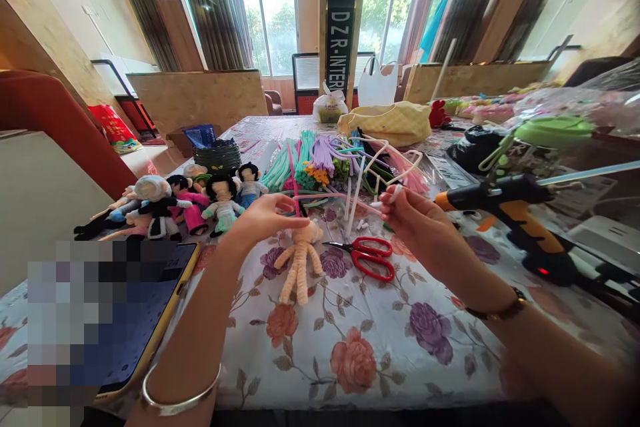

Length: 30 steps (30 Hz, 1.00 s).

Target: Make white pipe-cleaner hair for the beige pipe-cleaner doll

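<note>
Nearest the camera, a phone point(145, 320) lies on the flowered bench point(370, 347) by the left forearm, which wears a silver bangle point(180, 400). Further in, a tan pipe-cleaner figure point(299, 260) lies flat on the cloth, legs toward the camera, and red scissors point(370, 257) rest just to its right, blades pointing at the figure.

Above them, both hands are raised. The left hand point(265, 217) has its grip pressed together, pinching one end of a pink pipe cleaner point(340, 199). The right hand point(415, 220) pinches the other end between thumb and fingertips, with a short white piece poking up from the same pinch. So the pink strand runs left to right between the two grips, its long axis roughly level and across the view, hanging just above the tan figure. The figure lies below and slightly nearer the left hand.

To the right stands an orange and black glue gun point(510, 213), its nozzle aimed toward the right hand, close by but apart. On the left, a row of finished dolls point(190, 203) lies on the bench. Beyond the hands is a heap of coloured pipe cleaners point(320, 163), then a yellow cloth bag point(390, 121), and windows at the back.
</note>
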Motion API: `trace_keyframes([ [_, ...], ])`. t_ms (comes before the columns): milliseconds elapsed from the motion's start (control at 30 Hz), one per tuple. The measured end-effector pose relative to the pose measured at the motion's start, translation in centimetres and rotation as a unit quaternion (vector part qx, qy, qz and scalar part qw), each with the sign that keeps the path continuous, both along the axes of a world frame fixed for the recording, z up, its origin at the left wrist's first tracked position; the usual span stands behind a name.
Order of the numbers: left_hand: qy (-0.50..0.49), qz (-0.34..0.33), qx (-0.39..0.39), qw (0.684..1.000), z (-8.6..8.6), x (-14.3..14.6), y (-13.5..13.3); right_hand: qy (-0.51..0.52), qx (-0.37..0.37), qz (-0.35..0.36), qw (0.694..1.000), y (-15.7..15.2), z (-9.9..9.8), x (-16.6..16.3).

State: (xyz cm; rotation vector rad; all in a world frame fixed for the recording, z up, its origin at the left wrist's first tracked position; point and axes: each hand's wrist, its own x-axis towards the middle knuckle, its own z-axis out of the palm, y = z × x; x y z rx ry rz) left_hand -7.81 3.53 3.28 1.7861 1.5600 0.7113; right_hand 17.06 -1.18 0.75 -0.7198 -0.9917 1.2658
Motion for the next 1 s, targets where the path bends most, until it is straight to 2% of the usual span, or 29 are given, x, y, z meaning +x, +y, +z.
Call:
trace_keyframes([
  [133, 0.065, -0.094, -0.065, 0.991, -0.6, -0.7, 0.2, -0.02, -0.003, -0.006, 1.0, -0.1, 0.1, 0.0],
  [267, 0.09, -0.12, -0.064, 0.987, -0.9, 0.0, 0.1, -0.059, -0.01, -0.003, 0.998, -0.3, -0.1, 0.1],
  [333, 0.063, -0.115, -0.071, 0.989, -0.8, 0.4, 0.0, -0.073, -0.011, -0.002, 0.997, -0.4, -0.2, 0.1],
  [433, -0.036, -0.128, -0.084, 0.988, -0.1, 0.9, -0.5, -0.076, 0.001, -0.004, 0.997, -0.5, 0.0, 0.1],
  [567, -0.178, -0.137, -0.021, 0.974, 1.0, 1.8, -1.2, -0.073, 0.032, -0.002, 0.997, -0.6, 0.2, 0.1],
  [667, -0.292, -0.115, 0.051, 0.948, 1.2, 2.9, -1.4, -0.082, 0.052, -0.013, 0.995, -0.7, 0.2, 0.1],
  [833, -0.375, -0.038, 0.185, 0.907, -0.1, 5.0, -1.5, -0.119, 0.086, -0.036, 0.989, -0.8, 0.1, 0.0],
  [900, -0.397, -0.025, 0.203, 0.895, -0.8, 5.8, -1.7, -0.145, 0.102, -0.051, 0.983, -0.9, 0.1, 0.0],
  [1000, -0.418, -0.046, 0.188, 0.888, -1.8, 7.1, -2.1, -0.196, 0.115, -0.07, 0.971, -1.0, 0.1, -0.1],
])
